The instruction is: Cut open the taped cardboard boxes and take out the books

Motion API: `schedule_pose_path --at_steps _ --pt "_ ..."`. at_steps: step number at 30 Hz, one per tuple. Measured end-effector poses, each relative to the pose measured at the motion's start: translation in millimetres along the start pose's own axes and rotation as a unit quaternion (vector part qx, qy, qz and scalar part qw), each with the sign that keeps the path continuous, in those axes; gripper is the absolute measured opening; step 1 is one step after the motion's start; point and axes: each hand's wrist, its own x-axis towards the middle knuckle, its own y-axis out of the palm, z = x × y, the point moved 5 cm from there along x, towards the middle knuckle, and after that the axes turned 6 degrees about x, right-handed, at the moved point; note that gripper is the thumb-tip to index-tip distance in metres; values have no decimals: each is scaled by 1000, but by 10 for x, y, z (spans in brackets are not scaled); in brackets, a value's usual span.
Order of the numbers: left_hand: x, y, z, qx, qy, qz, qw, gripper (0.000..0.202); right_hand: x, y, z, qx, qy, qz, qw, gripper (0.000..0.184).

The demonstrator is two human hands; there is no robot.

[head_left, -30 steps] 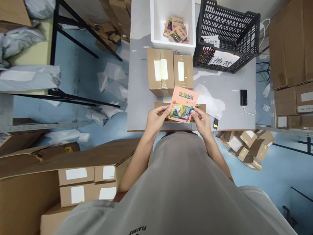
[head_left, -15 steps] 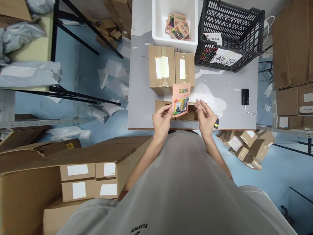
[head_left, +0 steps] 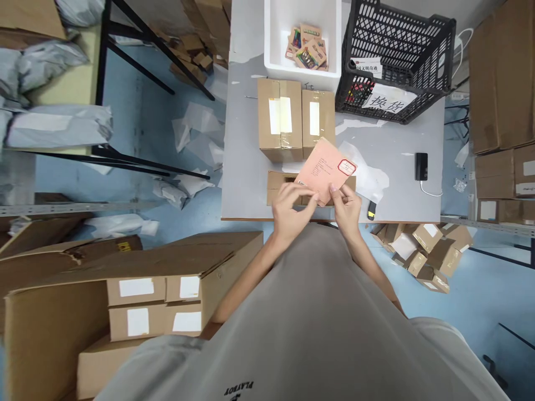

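Both hands hold a flat pink packet (head_left: 326, 168) over the near edge of the grey table (head_left: 244, 167). Its plain back with fine print and a red-bordered label faces up. My left hand (head_left: 290, 209) pinches the packet's near left corner with its fingers closed. Closed on the near right edge is my right hand (head_left: 346, 205). Under the packet lies a low open cardboard box (head_left: 279, 186). Two taped cardboard boxes (head_left: 295, 117) stand just behind it.
A white foam bin (head_left: 276, 39) with several similar packets sits at the table's far end, beside a black plastic crate (head_left: 397, 55) with paper labels. A black phone (head_left: 421, 166) on a cable lies right. Cardboard cartons (head_left: 125, 278) and crumpled plastic wrap cover the floor around.
The packet has been flipped from its colourful printed front to its plain back. My right hand let go for a moment, then took hold of it again.
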Motion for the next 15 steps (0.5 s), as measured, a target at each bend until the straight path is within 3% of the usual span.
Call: schedule_pose_path --at_steps 2,4,6,8,11,15 --pt "91 -107 176 -33 -74 -21 996 23 28 -37 16 16 6 23 1000 65" --pt "155 -161 377 -93 -153 -7 984 39 37 -66 19 22 22 48 998 66" --pt "175 -144 538 -166 -216 45 961 54 36 -92 14 30 37 68 997 68" --pt "144 -88 636 -223 -264 101 933 54 38 -115 -4 37 46 81 995 68" --pt "53 -11 695 -252 -313 128 907 48 62 -140 -72 41 57 87 994 67" --pt "-27 44 677 -235 -325 81 913 43 136 -198 -193 35 65 42 996 68"
